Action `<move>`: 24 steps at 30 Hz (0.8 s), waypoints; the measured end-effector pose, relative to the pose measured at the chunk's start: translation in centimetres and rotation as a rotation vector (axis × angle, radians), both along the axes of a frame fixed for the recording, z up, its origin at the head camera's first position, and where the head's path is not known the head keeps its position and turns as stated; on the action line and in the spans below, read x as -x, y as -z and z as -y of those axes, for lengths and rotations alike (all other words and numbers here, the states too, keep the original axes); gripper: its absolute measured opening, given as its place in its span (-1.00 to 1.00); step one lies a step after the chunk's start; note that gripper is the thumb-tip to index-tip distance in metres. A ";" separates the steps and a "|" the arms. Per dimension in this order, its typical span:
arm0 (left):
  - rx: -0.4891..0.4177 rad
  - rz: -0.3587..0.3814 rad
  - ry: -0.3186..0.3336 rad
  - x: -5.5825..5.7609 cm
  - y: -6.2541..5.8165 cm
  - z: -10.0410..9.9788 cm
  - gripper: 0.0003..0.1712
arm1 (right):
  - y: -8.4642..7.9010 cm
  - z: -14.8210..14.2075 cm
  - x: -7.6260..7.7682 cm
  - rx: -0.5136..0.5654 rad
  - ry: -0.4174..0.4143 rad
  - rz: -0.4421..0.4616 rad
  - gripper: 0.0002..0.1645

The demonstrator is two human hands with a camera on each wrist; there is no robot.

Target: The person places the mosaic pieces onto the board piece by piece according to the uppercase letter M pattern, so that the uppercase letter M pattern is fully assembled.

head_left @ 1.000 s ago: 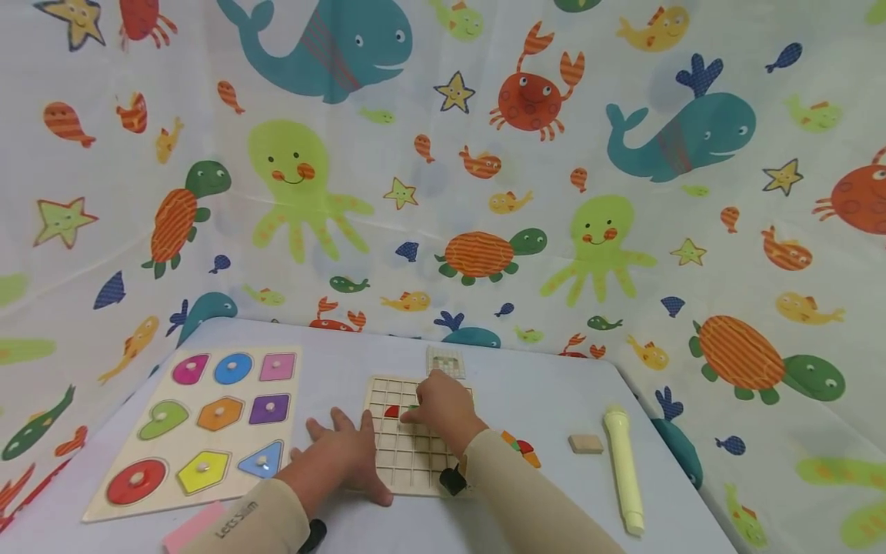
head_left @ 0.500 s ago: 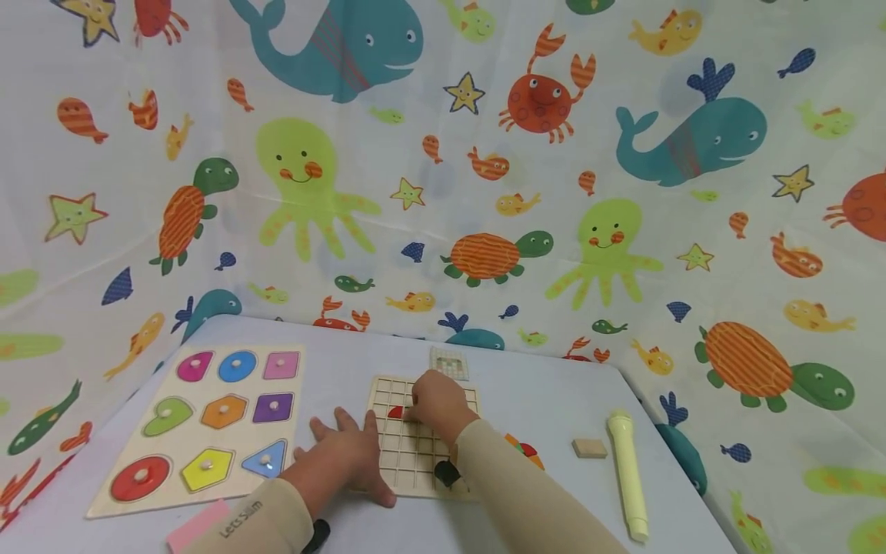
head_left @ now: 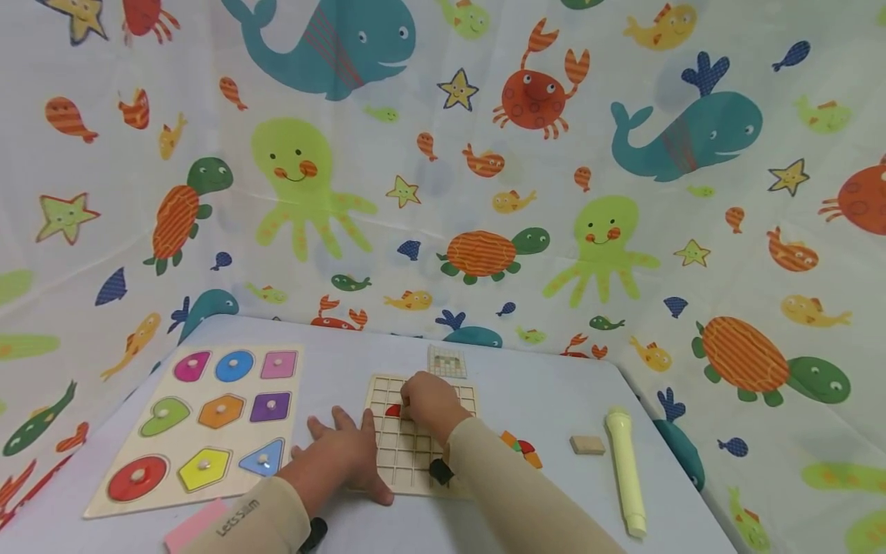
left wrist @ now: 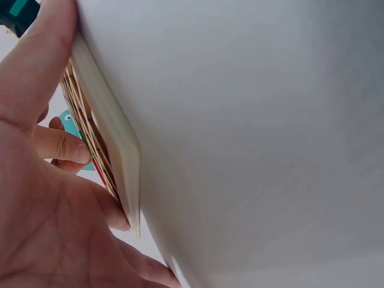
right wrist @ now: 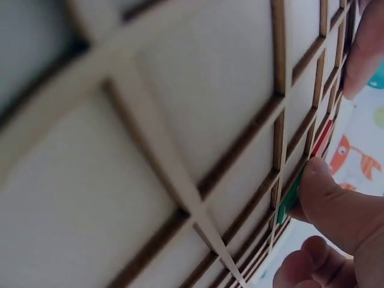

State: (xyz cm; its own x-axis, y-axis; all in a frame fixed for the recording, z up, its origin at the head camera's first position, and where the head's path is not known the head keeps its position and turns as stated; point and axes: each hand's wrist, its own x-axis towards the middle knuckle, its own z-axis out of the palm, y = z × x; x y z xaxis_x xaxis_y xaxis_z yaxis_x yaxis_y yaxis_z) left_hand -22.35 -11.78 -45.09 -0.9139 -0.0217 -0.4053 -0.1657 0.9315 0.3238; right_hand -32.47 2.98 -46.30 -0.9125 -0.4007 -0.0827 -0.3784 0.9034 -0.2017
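Leftmost on the desk [head_left: 561, 408] I have the knob puzzle [head_left: 214, 439], left of the grid board, its shapes all seated; I'd guess it sits there to be out of the way. Between it and my near edge, front-left of the grid board, lies a pink strip [head_left: 196, 525], partly under the sleeve.

Next comes the left hand [head_left: 339, 454], its grip released: fingers spread along the grid board [head_left: 394, 462]'s left side, thumb at the near edge, probably to brace it against sliding.

On the grid board's far half is a red piece [head_left: 393, 411]. Just beside it, the right hand [head_left: 432, 404] has its grip pinched on a green piece [right wrist: 288, 204], thumb on top, seemingly to seat it squarely in a cell.

Just beyond the grid board's far edge is a patterned card [head_left: 447, 362], where it can be read easily, I'd say. Right of the grid board, coloured pieces [head_left: 526, 446] lie bunched, presumably within reach; farther right are a wooden block [head_left: 587, 445] and a yellow stick [head_left: 626, 473].
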 end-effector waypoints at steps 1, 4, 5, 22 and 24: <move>0.001 0.001 0.001 0.0 0.0 0.0 0.72 | 0.0 0.0 0.0 0.005 0.001 0.005 -0.73; 0.007 0.002 0.007 0.0 0.0 0.0 0.72 | -0.1 -0.3 0.0 0.022 -0.011 0.021 -0.72; 0.011 0.004 0.011 0.0 0.1 -0.1 0.71 | -0.1 -0.4 0.0 0.019 -0.017 0.024 -0.73; 0.038 0.008 0.017 0.3 0.0 -0.4 0.72 | -0.9 -0.4 -0.8 -0.013 0.013 0.082 -0.72; 0.037 0.008 0.012 0.3 0.1 -0.2 0.72 | -1.0 -0.3 -1.2 -0.006 0.021 0.077 -0.63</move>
State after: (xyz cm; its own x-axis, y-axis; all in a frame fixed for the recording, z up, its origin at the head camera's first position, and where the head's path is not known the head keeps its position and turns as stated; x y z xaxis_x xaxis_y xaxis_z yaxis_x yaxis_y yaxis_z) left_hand -22.65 -11.60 -45.20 -0.9110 -0.0261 -0.4116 -0.1573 0.9446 0.2882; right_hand -31.31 3.30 -45.28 -0.9116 -0.3808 -0.1551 -0.3429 0.9122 -0.2242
